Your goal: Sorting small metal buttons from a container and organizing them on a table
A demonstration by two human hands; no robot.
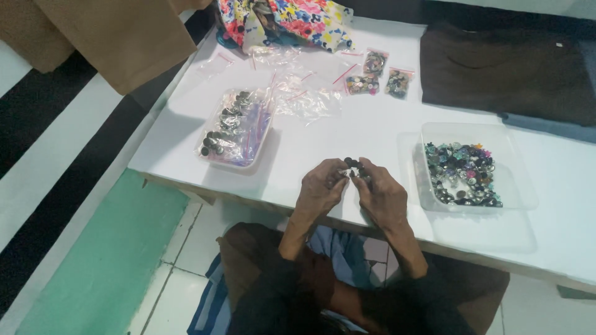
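While you sit at the edge of the white table [372,124], your two hands meet just above it, close to your body. Your left hand [320,192] and your right hand [382,195] are curled in toward each other, and the fingertips of both pinch a small bunch of dark buttons [352,165] between them. The bunch sits at the top of your fingers, over the near part of the table. Whether the buttons are in a little bag is too small to tell. Just beside your right hand is a clear plastic tray [515,186] with a heap of mixed buttons [462,174] in it, some grey, some pink, some teal. To the left of your left hand, a bit farther off, is another clear tray [214,158] full of small plastic bags [245,133] and dark round buttons. Behind that lie loose empty clear bags [304,99] with red strips. Three small filled bags [375,77] lie near the far side. A flowery cloth [292,18] is bunched at the far edge, and a dark brown cloth [503,68] lies flat at the far right corner.
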